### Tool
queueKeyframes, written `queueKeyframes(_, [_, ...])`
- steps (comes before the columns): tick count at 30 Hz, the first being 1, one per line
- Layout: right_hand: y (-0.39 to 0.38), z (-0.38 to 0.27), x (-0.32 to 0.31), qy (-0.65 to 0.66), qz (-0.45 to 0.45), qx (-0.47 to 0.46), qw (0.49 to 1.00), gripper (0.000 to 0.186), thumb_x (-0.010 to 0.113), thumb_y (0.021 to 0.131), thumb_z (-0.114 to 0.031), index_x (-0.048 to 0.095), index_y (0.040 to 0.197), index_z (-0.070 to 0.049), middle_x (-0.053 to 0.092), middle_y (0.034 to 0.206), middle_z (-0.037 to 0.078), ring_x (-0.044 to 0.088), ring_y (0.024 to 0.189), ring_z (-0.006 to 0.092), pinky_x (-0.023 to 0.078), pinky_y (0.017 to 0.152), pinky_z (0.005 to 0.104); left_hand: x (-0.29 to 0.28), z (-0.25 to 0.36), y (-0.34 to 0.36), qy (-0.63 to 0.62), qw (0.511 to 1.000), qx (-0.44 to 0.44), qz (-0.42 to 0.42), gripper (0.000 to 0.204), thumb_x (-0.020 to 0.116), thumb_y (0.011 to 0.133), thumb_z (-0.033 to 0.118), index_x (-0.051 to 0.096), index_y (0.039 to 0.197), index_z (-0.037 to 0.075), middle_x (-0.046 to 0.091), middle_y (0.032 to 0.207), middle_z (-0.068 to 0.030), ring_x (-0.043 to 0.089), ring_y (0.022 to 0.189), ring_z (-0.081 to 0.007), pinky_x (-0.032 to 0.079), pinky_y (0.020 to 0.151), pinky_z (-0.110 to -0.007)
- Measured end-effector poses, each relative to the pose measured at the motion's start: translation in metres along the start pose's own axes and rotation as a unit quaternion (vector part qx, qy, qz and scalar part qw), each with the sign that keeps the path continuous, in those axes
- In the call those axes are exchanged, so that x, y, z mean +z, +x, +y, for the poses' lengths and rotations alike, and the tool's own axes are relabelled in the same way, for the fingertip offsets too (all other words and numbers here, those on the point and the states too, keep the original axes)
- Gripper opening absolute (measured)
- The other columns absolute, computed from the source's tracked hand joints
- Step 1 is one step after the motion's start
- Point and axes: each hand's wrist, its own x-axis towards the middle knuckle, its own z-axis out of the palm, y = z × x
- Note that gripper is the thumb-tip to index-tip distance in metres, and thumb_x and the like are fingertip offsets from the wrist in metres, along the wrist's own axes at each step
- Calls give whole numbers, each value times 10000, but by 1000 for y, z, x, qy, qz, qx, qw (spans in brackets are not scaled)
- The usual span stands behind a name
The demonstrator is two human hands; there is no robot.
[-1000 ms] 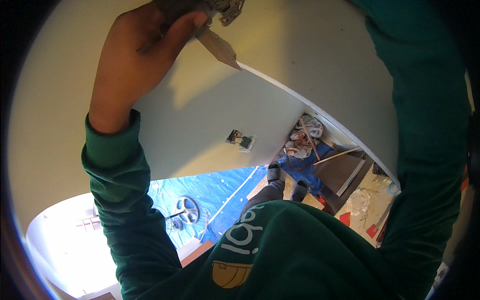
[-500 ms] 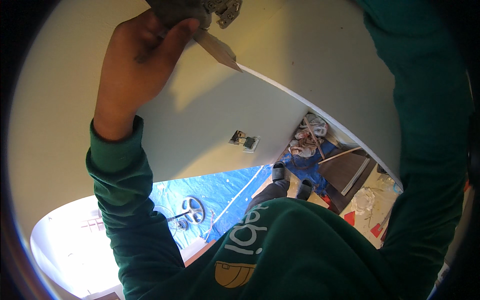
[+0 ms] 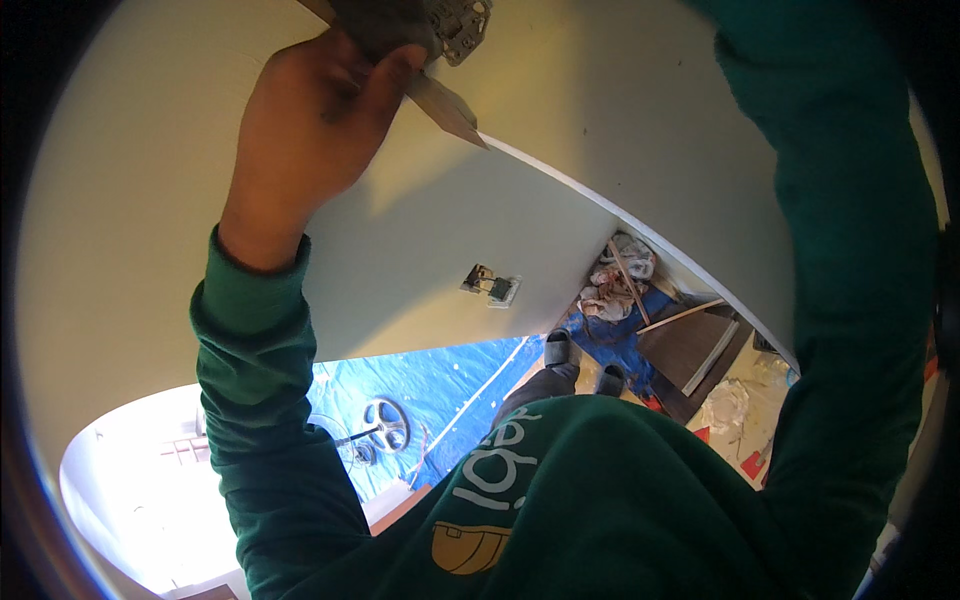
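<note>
My left hand [image 3: 320, 120] is raised against a pale wall [image 3: 150, 200] and closed around a grey grip [image 3: 385, 25] near the top edge. A flat tan blade [image 3: 445, 105] sticks out from the grip, its tip at the wall's outer corner edge [image 3: 600, 205]. Just above the fingers is a bare metal socket fitting [image 3: 460, 20] set in the wall. My right arm's green sleeve [image 3: 850, 250] rises along the right side, and that hand is out of view above.
Lower on the wall is an uncovered socket [image 3: 492, 287]. Below are my slippered feet [image 3: 557, 348] on a blue tarp [image 3: 440, 385], with a fan [image 3: 385, 425], rags [image 3: 610, 290], wooden strips and boards [image 3: 690, 345] around them.
My left hand has shifted slightly up and right along the wall, so more of the grey grip is cut off by the top edge. Its hold is unchanged.
</note>
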Motion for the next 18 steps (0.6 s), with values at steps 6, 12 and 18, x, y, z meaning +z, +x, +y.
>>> queueKeyframes(6, [45, 49, 17, -71, 135, -204, 967, 479, 713, 928, -169, 584, 1357, 3, 726, 1142, 164, 690, 968, 254, 533, 916, 392, -13, 6, 2, 8, 999, 48, -1, 217, 656, 1024, 192, 708, 1126, 8, 756, 974, -99, 669, 859, -134, 515, 818, -286])
queueKeyframes(12, [-4, -21, -19, 25, -3, -94, 995, 421, 716, 906, -149, 631, 1285, 12, 740, 1055, 157, 688, 917, 242, 530, 886, 371, -26, 3, -9, -37, 999, 18, 26, 207, 668, 1021, 197, 718, 1117, 20, 736, 934, -47, 622, 827, -103, 492, 777, -274])
queueKeyframes(18, [-1, -11, -9, 13, 21, -88, 996, 451, 723, 907, -159, 622, 1309, 19, 746, 1046, 157, 697, 905, 234, 538, 877, 361, -20, -4, -10, -19, 1000, 2, 20, 200, 681, 1017, 209, 715, 1081, 22, 707, 871, -30, 585, 746, -87, 472, 717, -263])
